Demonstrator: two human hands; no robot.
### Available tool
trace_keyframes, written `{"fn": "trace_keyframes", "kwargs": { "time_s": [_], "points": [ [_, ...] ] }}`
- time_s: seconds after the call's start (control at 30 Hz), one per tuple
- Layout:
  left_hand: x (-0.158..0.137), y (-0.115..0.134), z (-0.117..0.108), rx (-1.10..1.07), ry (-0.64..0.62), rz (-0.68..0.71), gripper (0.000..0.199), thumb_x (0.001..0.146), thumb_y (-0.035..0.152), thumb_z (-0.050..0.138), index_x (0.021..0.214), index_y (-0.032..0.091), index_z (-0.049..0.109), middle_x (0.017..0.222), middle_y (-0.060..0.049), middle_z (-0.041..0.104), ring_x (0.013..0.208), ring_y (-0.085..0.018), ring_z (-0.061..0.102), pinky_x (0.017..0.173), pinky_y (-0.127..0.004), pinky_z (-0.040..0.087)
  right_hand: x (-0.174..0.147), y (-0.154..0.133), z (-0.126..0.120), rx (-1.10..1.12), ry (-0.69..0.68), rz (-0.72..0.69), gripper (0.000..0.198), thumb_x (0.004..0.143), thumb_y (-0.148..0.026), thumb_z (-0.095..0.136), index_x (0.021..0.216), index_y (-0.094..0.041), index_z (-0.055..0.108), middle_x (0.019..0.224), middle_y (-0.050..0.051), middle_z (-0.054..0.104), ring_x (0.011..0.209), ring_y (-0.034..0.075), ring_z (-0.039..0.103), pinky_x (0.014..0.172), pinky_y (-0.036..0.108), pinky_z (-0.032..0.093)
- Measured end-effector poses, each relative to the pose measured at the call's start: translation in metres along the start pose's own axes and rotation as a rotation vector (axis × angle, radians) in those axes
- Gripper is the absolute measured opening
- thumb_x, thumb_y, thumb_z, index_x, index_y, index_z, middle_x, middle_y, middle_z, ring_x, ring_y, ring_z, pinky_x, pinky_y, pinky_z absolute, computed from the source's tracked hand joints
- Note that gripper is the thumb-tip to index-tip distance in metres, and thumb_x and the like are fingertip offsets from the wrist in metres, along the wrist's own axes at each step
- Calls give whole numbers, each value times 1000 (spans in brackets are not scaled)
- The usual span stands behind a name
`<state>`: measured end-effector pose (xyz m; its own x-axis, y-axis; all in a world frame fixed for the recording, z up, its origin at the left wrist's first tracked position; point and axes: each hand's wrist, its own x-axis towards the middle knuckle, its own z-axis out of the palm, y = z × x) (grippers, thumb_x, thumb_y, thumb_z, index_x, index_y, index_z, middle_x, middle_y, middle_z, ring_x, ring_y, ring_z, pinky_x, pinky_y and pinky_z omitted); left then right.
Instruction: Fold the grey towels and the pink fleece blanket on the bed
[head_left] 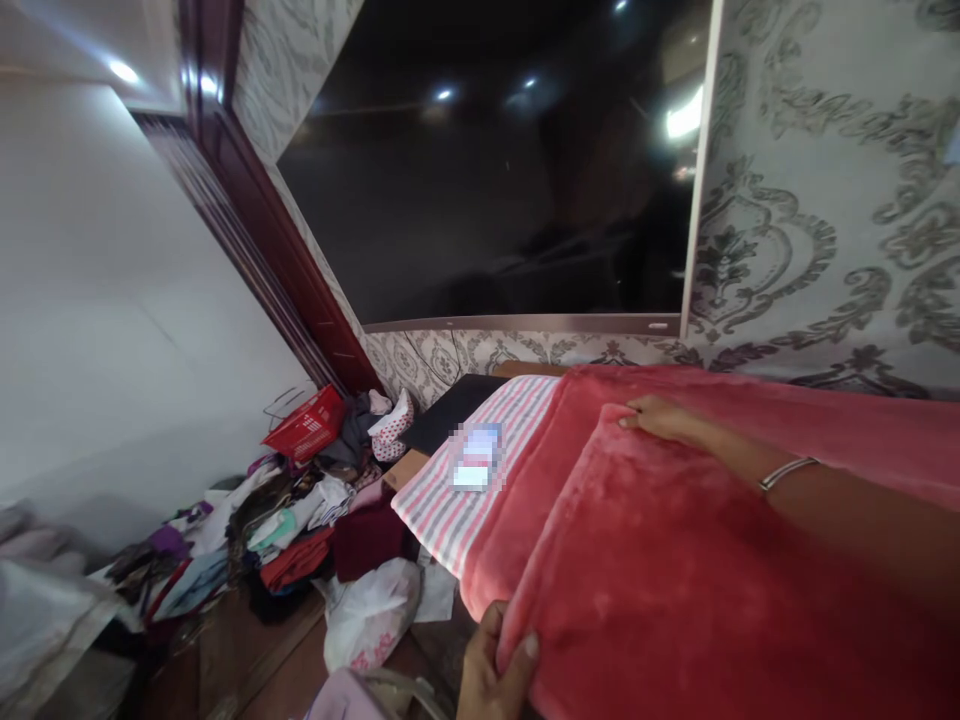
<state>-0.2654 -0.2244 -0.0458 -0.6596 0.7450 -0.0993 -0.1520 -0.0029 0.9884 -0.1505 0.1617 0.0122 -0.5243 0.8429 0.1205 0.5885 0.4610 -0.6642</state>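
Note:
A red plush blanket (675, 560) lies spread over the surface in front of me, with one layer folded back over another. My left hand (495, 665) pinches the near corner of the upper layer between thumb and fingers. At the far corner of that same folded edge, my right hand (656, 418) grips the fabric, a silver bangle on its wrist. Beneath the blanket's left side shows a striped pink, grey and white cloth (442, 510). A blurred phone-like item with a bright screen (478, 458) rests on the stripes.
A large dark television (510, 170) hangs on the patterned wall behind. Left of the surface, a heap of clothes (300, 520) covers the floor, with a red basket (306, 425) at its back. A white plastic bag (373, 612) sits close to the near left edge.

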Motion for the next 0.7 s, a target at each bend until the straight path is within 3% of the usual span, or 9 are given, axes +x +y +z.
{"fn": "trace_keyframes", "kwargs": {
  "time_s": [0.17, 0.3, 0.43, 0.6, 0.7],
  "points": [
    [11, 24, 9, 29, 241, 58, 56, 61, 62, 86, 94, 18, 74, 92, -7, 73, 86, -22, 66, 76, -26, 53, 25, -39, -25, -96, 236, 9, 21, 91, -23, 53, 71, -18, 49, 75, 2, 57, 72, 16, 52, 66, 27, 37],
    [45, 58, 6, 92, 201, 145, 48, 67, 58, 83, 94, 19, 73, 91, -7, 71, 81, -19, 64, 70, -25, 52, 54, -65, -40, -142, 320, -29, 14, 94, -30, 50, 85, -19, 53, 94, 7, 64, 85, 19, 55, 72, 28, 37],
    [80, 49, -2, 245, 247, 296, 37, 74, 54, 75, 83, 19, 67, 76, -3, 66, 73, -18, 61, 69, -27, 50, 72, -60, -12, -201, 239, 1, 16, 95, -30, 50, 96, -18, 60, 105, 12, 67, 94, 23, 60, 74, 30, 40],
    [89, 2, 6, 530, 502, 406, 30, 85, 47, 62, 99, 21, 68, 84, -5, 73, 68, -20, 67, 65, -30, 50, 77, -22, 44, -298, 78, 83, 23, 96, -30, 50, 98, -16, 67, 113, 19, 69, 101, 29, 65, 76, 34, 45],
    [88, -9, 13, 632, 590, 397, 28, 91, 44, 56, 104, 23, 67, 79, -2, 73, 56, -18, 64, 59, -29, 47, 80, -6, 60, -347, 40, 113, 33, 100, -37, 44, 106, -15, 68, 120, 20, 67, 108, 32, 64, 81, 38, 48]
  ]
}}
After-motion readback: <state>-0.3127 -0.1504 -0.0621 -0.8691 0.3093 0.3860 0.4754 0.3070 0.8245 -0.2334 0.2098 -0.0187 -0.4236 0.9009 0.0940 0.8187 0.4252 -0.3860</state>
